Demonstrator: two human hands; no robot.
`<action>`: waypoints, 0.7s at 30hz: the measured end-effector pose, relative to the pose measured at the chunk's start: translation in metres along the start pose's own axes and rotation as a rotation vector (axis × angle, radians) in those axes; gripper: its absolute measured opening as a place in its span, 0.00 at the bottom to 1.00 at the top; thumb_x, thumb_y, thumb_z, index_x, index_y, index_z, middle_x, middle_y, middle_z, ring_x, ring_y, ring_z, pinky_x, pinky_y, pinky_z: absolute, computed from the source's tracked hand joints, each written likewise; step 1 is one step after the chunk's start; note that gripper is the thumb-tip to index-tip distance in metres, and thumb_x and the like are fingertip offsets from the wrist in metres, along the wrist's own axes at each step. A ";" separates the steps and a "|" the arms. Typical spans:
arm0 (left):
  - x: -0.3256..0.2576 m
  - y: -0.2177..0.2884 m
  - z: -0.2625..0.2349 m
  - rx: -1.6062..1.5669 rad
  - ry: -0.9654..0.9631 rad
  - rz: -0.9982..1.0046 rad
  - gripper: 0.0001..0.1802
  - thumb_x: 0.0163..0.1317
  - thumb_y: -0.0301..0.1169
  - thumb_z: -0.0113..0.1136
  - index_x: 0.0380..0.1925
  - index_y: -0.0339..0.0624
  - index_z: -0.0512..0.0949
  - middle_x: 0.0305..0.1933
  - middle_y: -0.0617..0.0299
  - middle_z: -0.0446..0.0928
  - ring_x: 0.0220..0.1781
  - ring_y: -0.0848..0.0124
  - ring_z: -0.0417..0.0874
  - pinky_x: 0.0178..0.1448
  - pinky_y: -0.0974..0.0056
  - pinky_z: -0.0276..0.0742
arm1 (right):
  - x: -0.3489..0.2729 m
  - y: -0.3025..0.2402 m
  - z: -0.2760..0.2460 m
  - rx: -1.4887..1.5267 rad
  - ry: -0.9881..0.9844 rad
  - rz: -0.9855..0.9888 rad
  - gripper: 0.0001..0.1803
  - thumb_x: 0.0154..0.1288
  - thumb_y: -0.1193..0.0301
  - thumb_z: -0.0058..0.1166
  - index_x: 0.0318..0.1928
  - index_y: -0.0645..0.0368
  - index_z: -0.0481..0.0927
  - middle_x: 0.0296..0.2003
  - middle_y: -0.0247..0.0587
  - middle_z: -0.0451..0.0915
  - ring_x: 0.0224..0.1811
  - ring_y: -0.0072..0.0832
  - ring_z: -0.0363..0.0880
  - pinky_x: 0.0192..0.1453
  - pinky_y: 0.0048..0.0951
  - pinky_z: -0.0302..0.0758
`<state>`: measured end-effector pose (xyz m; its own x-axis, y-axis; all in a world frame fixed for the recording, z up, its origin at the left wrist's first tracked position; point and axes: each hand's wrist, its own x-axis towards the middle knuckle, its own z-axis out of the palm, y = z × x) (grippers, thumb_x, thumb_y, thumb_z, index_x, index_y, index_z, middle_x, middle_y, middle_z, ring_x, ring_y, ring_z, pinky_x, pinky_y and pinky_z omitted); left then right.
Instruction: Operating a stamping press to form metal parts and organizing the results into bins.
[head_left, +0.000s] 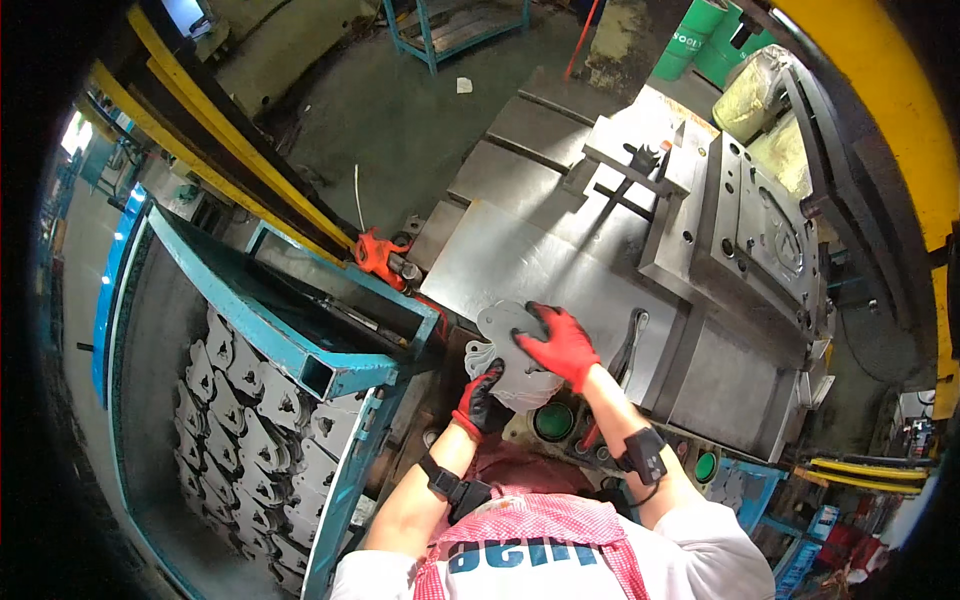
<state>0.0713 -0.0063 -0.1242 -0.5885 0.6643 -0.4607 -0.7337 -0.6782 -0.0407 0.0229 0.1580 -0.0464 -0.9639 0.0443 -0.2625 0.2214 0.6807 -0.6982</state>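
The left hand [480,398], in a red and black work glove, curls its fingers around the near edge of a small stack of flat grey metal blanks [505,355] at the front edge of the press table [500,250]. The right hand [560,340], gloved the same way, lies on top of that stack with its fingers spread wide and pressed flat on the uppermost blank. The stack sits at the table's lower left corner, just above a round green push button [553,421]; a second green button [706,466] lies further right on the same front panel. Each forearm carries a black strap with a small black device.

Right of the stack, a dark hand tool [630,340] lies on the table, and beyond it stands the grey steel die block [760,240] with a shaped cutout. Left of the person, a blue-framed metal bin [300,340] holds rows of stamped grey parts [250,420] stacked on edge. An orange clamp-like fitting [375,255] sits near the bin's upper corner. Green drums [700,40] with pale lettering stand at the top, next to a yellowish plastic-wrapped bundle [755,90]. A small white scrap [465,85] lies on the concrete floor.
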 end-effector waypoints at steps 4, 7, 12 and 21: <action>-0.024 0.018 0.015 0.017 0.027 -0.066 0.20 0.61 0.34 0.49 0.54 0.43 0.66 0.53 0.56 0.71 0.54 0.61 0.72 0.60 0.56 0.65 | -0.031 0.025 -0.008 0.099 0.126 0.140 0.36 0.48 0.65 0.62 0.57 0.62 0.64 0.48 0.50 0.72 0.49 0.36 0.72 0.53 0.32 0.68; -0.039 0.025 0.012 0.122 0.067 0.037 0.18 0.60 0.28 0.49 0.51 0.42 0.69 0.51 0.56 0.72 0.53 0.63 0.72 0.58 0.57 0.67 | -0.048 0.020 -0.006 0.558 -0.180 0.212 0.34 0.46 0.72 0.63 0.56 0.63 0.65 0.54 0.47 0.68 0.53 0.31 0.68 0.55 0.30 0.67; -0.022 0.055 0.070 1.636 -0.270 0.906 0.19 0.52 0.26 0.58 0.47 0.39 0.72 0.49 0.60 0.73 0.52 0.65 0.73 0.58 0.59 0.66 | -0.039 0.009 -0.024 0.752 -0.193 0.173 0.35 0.37 0.82 0.65 0.52 0.62 0.70 0.42 0.36 0.77 0.45 0.21 0.72 0.52 0.27 0.69; 0.026 0.084 0.125 1.539 -0.137 1.115 0.57 0.26 0.45 0.75 0.60 0.41 0.56 0.62 0.50 0.56 0.63 0.59 0.60 0.65 0.57 0.57 | -0.001 0.015 -0.078 0.334 0.121 -0.182 0.33 0.35 0.80 0.64 0.50 0.58 0.73 0.43 0.40 0.78 0.45 0.25 0.75 0.50 0.28 0.71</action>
<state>-0.0481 -0.0066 -0.0293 -0.9020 0.2536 0.3495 0.3665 0.0217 0.9302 0.0158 0.2253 -0.0044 -0.9978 0.0444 -0.0483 0.0624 0.4110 -0.9095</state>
